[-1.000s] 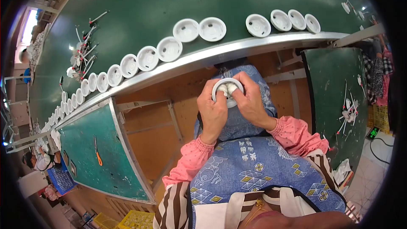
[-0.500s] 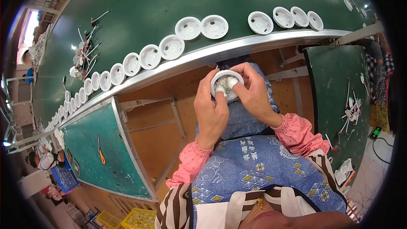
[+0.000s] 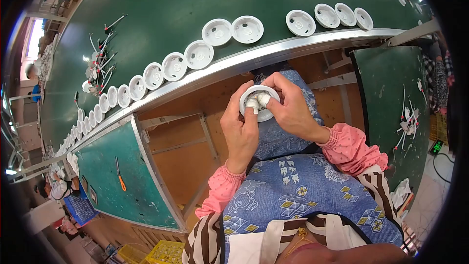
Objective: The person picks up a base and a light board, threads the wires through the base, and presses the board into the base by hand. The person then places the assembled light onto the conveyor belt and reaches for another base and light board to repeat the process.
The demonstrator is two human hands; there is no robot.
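Above my lap, a round white dish-shaped part (image 3: 245, 111) is held between both hands. My left hand (image 3: 241, 134) wraps its left side, with the thumb pressed inside the dish. My right hand (image 3: 292, 112) grips the right side, its thumb inside too. White coverings wrap both thumb tips. The thumbs hide much of the dish's inside. Similar white dishes, such as one near the middle (image 3: 247, 29), stand in a long row along the metal edge of the green table (image 3: 161, 19).
Wired parts with red tips (image 3: 100, 61) lie at the left of the table, more (image 3: 408, 121) on the right-hand board. Orange-handled scissors (image 3: 121, 178) rest on the lower left board. Another person's sleeve (image 3: 449, 71) shows at the far right.
Both hands and the held dish have shifted slightly left in view. The thumbs remain inside the dish. The camera view has tilted slightly.
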